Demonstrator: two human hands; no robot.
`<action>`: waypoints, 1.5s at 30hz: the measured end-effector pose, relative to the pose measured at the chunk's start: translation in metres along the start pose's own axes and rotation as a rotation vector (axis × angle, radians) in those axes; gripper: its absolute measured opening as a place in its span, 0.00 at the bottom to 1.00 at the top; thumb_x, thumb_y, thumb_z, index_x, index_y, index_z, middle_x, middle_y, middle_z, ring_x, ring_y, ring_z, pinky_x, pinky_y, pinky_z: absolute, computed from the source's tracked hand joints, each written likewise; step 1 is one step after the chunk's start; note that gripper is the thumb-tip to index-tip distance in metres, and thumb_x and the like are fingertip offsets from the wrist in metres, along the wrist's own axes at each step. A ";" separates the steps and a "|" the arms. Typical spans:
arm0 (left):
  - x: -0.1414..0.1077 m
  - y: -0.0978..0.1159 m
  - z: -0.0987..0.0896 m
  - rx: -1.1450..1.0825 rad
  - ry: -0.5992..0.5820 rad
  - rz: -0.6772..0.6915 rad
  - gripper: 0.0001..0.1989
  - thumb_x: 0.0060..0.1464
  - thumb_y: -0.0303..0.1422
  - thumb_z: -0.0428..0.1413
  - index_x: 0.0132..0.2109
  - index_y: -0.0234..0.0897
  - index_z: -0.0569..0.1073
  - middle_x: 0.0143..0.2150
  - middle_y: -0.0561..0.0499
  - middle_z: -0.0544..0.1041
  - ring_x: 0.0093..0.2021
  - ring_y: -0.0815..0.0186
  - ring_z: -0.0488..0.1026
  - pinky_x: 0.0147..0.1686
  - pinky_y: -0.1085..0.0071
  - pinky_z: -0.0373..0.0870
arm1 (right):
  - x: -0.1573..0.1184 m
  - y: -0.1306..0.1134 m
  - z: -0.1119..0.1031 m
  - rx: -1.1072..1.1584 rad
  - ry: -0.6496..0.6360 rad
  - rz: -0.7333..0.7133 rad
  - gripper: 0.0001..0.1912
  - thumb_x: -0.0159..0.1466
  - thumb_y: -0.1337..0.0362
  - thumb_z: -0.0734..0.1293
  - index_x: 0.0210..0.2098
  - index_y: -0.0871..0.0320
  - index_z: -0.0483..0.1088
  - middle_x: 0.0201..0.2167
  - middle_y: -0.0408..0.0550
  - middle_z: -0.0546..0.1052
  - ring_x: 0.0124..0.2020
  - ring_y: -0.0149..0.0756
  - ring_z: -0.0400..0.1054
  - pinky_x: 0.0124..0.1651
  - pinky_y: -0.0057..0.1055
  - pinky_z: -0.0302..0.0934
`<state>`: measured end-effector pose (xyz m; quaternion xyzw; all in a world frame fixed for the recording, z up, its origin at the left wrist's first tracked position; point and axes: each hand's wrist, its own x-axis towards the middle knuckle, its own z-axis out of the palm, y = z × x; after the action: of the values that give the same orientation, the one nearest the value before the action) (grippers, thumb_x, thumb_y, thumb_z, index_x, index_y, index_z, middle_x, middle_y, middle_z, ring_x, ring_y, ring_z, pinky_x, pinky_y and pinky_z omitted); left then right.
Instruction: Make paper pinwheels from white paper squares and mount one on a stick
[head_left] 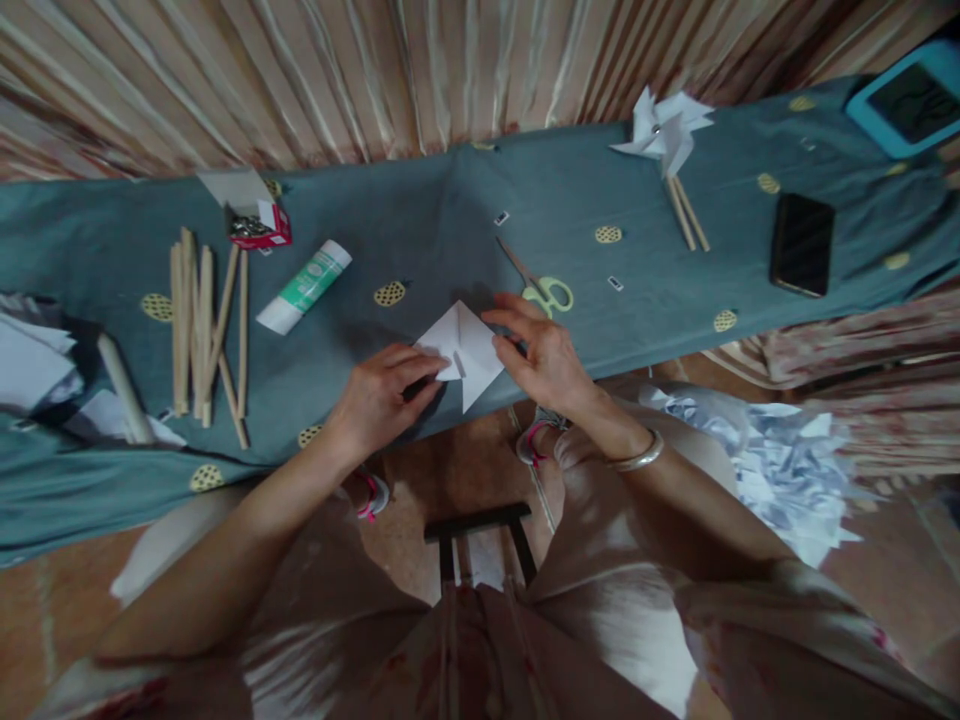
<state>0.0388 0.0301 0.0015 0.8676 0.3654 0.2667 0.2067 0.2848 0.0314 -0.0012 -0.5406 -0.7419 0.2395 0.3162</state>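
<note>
A small white sheet of paper point(480, 350), folded into a diamond-like shape with a slit down its middle, is between my hands above the table's near edge. My left hand point(386, 395) is closed in a pinch on its left flap, thumb below and fingers above. At the right edge of the paper, my right hand point(544, 355) holds it lightly with thumb and fingertips; a silver bangle sits on that wrist. Just beyond the right hand lie scissors point(551, 295) with pale green handles, blades pointing away to the left.
On the green tablecloth point(420, 210) are a glue stick point(307, 285), several wooden sticks point(202, 330), and an open red box point(259, 225) of small metal pieces. Paper pinwheels point(664, 130) on sticks, a black phone point(802, 245) and a blue-framed tablet point(911, 100) lie right. White papers point(34, 360) lie left.
</note>
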 end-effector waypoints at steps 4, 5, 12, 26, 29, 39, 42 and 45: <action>-0.001 -0.001 0.002 -0.015 -0.001 0.000 0.10 0.63 0.32 0.55 0.47 0.37 0.79 0.43 0.46 0.81 0.42 0.64 0.78 0.46 0.68 0.75 | -0.002 0.000 0.001 0.026 -0.011 0.021 0.18 0.65 0.64 0.62 0.52 0.56 0.75 0.61 0.54 0.72 0.59 0.45 0.70 0.59 0.45 0.69; -0.001 -0.001 0.003 -0.021 -0.006 0.000 0.10 0.63 0.32 0.55 0.47 0.37 0.79 0.43 0.46 0.82 0.43 0.64 0.78 0.46 0.67 0.75 | -0.003 0.000 0.001 0.033 -0.010 0.023 0.18 0.64 0.64 0.63 0.52 0.56 0.75 0.62 0.53 0.72 0.59 0.45 0.71 0.59 0.45 0.69; 0.002 0.003 0.005 -0.044 -0.016 0.049 0.11 0.65 0.30 0.53 0.47 0.37 0.80 0.42 0.46 0.82 0.44 0.63 0.78 0.46 0.67 0.76 | -0.005 -0.001 0.004 -0.012 -0.017 0.010 0.17 0.65 0.64 0.62 0.50 0.57 0.76 0.62 0.55 0.72 0.59 0.45 0.71 0.60 0.45 0.68; 0.003 0.000 0.006 -0.038 -0.025 0.028 0.11 0.65 0.31 0.53 0.47 0.38 0.80 0.42 0.47 0.81 0.44 0.64 0.78 0.46 0.67 0.75 | -0.008 0.001 0.007 -0.060 -0.028 -0.056 0.15 0.65 0.64 0.62 0.49 0.54 0.75 0.62 0.51 0.71 0.63 0.47 0.66 0.66 0.49 0.62; 0.003 0.000 0.006 -0.038 -0.022 0.038 0.11 0.65 0.31 0.53 0.47 0.37 0.80 0.42 0.46 0.81 0.43 0.63 0.78 0.46 0.67 0.76 | -0.008 0.000 0.007 -0.074 -0.029 -0.058 0.15 0.65 0.64 0.62 0.49 0.56 0.75 0.62 0.53 0.72 0.63 0.48 0.67 0.66 0.50 0.62; 0.004 0.000 0.004 -0.039 -0.034 0.039 0.11 0.65 0.31 0.53 0.47 0.38 0.80 0.41 0.46 0.82 0.43 0.64 0.78 0.45 0.67 0.76 | -0.008 -0.001 0.006 -0.057 -0.044 -0.049 0.15 0.66 0.64 0.62 0.49 0.55 0.75 0.63 0.52 0.71 0.64 0.48 0.65 0.67 0.50 0.61; 0.004 0.001 0.005 -0.034 -0.028 0.041 0.11 0.65 0.31 0.53 0.47 0.37 0.80 0.42 0.47 0.81 0.43 0.64 0.78 0.45 0.67 0.76 | -0.008 -0.002 0.006 -0.082 -0.044 -0.053 0.15 0.66 0.64 0.62 0.49 0.57 0.75 0.62 0.54 0.71 0.63 0.48 0.66 0.66 0.50 0.61; 0.004 0.000 0.006 -0.039 -0.026 0.049 0.10 0.64 0.30 0.54 0.47 0.37 0.80 0.42 0.46 0.81 0.43 0.64 0.77 0.46 0.67 0.76 | -0.008 -0.003 0.006 -0.102 -0.046 -0.059 0.16 0.66 0.65 0.61 0.49 0.59 0.75 0.62 0.56 0.71 0.63 0.49 0.66 0.66 0.50 0.61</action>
<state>0.0444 0.0319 -0.0017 0.8754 0.3361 0.2675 0.2216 0.2803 0.0229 -0.0050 -0.5281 -0.7759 0.2046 0.2779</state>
